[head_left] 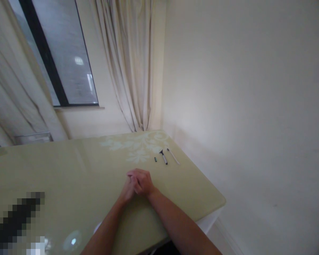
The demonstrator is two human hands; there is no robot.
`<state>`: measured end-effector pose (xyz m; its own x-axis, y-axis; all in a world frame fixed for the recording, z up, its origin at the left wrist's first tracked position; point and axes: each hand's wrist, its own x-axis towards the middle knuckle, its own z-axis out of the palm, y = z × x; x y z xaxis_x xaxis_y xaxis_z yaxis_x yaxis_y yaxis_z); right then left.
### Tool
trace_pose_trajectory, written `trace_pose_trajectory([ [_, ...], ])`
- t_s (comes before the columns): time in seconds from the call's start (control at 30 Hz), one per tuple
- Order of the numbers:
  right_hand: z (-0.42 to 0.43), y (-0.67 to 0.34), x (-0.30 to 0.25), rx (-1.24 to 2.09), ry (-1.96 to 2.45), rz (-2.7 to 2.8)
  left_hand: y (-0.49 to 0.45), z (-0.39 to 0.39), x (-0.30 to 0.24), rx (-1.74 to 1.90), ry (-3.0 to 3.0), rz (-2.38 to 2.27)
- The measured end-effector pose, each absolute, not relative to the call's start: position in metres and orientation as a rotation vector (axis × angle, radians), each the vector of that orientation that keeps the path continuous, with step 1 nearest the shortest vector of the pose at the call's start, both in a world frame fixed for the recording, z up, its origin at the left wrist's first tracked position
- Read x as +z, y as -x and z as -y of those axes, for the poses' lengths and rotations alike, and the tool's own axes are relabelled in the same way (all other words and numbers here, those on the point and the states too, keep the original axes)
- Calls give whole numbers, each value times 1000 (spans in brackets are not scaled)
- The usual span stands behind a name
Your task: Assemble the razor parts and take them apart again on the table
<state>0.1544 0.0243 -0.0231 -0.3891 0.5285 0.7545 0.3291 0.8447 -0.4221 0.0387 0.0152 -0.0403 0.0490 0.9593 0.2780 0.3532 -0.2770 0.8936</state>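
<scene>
Both my hands rest clasped together on the glossy pale green table [69,166], near its middle. My right hand [143,182] lies over my left hand [128,189], fingers folded round each other, with nothing visible in them. Beyond the hands, toward the far right corner, lie a small black cap-like piece [155,159], a black-and-silver razor [163,157] and a thin white stick [173,156]. The three items are apart from my hands by roughly a hand's length.
A cream wall runs along the table's right side, leaving a narrow gap. Curtains [133,63] and a dark-framed window [61,56] stand behind the table. A blurred-out dark object [16,219] lies at the near left. The table's right corner [220,202] is rounded.
</scene>
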Motion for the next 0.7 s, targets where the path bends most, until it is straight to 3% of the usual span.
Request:
trace_pose_trajectory([
  [0.27, -35, -165, -24, 344, 1058, 1860, -51, -4, -26, 1185, -1601, -1296],
  [0.53, -74, -219, -16, 66, 1535, 1461, -49, -8, -33, 1208, -1677, -1350],
  [0.7, -90, -246, -26, -18, 1691, 1504, -48, -9, -36, 1227, -1703, -1394],
])
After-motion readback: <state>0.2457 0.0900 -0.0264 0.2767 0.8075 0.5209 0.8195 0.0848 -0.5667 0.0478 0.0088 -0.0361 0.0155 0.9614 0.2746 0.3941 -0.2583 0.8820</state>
